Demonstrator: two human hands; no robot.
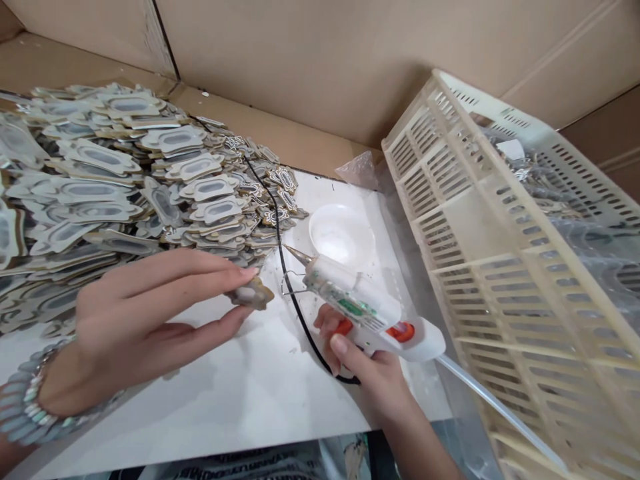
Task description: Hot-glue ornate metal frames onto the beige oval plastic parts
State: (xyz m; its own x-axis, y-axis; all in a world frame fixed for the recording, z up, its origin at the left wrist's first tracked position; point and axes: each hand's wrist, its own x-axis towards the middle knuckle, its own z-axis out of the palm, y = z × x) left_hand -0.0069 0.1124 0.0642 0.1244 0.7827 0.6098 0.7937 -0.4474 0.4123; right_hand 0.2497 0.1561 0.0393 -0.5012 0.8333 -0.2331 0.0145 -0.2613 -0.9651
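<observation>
My left hand (165, 313) pinches a small grey-and-brown flat piece (253, 293) between thumb and fingertips, just above the white table. In my right hand (360, 353) is a white hot glue gun (357, 293) with orange parts, its metal nozzle pointing up and left towards the piece but apart from it. A long translucent glue stick (500, 407) sticks out of the gun's back end. Left of the gun, a large heap of similar flat frame-shaped pieces (105, 160) covers the table. Some smaller pieces there carry white line patterns.
A round white dish (343, 233) sits behind the glue gun. A black cord (285, 267) runs from the heap past my hands. On the right stands a slatted cream plastic crate (480, 267) with pieces and clear plastic inside. Cardboard walls (300, 67) enclose the back.
</observation>
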